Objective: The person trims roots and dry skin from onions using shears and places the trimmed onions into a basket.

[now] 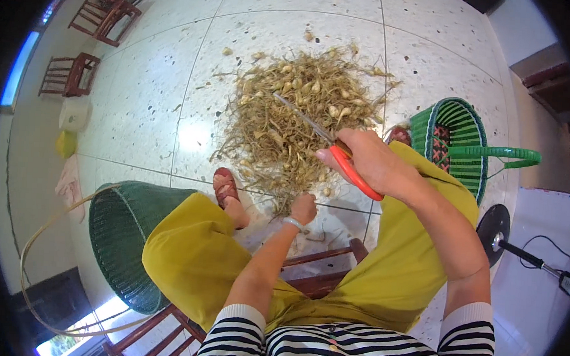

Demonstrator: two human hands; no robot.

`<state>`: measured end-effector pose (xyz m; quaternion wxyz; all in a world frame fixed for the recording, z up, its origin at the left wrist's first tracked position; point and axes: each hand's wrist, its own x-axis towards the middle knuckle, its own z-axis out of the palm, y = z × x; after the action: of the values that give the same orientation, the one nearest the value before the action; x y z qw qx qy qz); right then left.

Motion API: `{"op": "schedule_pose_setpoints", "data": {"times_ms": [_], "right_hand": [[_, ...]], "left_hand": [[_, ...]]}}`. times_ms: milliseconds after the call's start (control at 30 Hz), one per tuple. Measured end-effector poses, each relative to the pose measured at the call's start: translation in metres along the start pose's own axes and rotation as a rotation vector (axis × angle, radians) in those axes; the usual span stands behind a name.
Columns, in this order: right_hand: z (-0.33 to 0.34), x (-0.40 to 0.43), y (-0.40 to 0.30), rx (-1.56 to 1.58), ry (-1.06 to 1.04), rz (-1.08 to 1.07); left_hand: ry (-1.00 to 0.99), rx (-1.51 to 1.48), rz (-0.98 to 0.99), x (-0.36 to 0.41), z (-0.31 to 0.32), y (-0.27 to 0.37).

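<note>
My right hand [370, 158] holds a pair of scissors [350, 174] with red handles. Their blades point up and left over a heap of dried bulbs [293, 115], garlic or small onions, with withered stalks and roots. The blades look closed or nearly so. Lower down, my left hand [304, 208] wears a pale bangle and reaches to the heap's near edge. Its fingers are curled by some dry stalks [283, 204]; whether they grip any is hidden.
On the right stands a green woven basket [420, 127] with a handle, near a black round base with a pole [494, 235]. A large dark green basket [117, 241] lies tipped by my left knee. Wooden chairs [73, 75] line the left wall. Loose bulbs lie on the tiled floor [273, 27].
</note>
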<state>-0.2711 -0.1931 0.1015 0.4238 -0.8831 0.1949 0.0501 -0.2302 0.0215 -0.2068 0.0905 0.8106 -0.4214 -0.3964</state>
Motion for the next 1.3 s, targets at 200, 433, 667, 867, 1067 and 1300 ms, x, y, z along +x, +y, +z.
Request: {"op": "schedule_pose_setpoints", "data": {"times_ms": [200,433,667,867,1067,1300], "right_hand": [[-0.004,-0.008,0.004,0.000,-0.008,0.025],[-0.018,-0.019,0.004,-0.009,-0.067,0.113],[-0.018,-0.004,-0.022,0.024,-0.101,-0.030],[-0.013,-0.018,0.027,0.090,-0.005,0.119],[0.006,-0.020,0.011,0.145,-0.183,0.121],[0.020,-0.022,-0.009,0.115,-0.199,0.086]], "left_hand": [[0.279,-0.128,0.315,0.069,0.044,-0.018],[0.011,0.173,-0.077,0.116,0.082,0.023],[0.388,-0.219,0.156,0.100,0.062,-0.082],[0.311,-0.705,0.242,0.073,-0.086,0.020],[0.190,-1.143,0.127,-0.033,-0.259,0.069],[0.161,-1.103,0.192,-0.100,-0.292,0.097]]}}
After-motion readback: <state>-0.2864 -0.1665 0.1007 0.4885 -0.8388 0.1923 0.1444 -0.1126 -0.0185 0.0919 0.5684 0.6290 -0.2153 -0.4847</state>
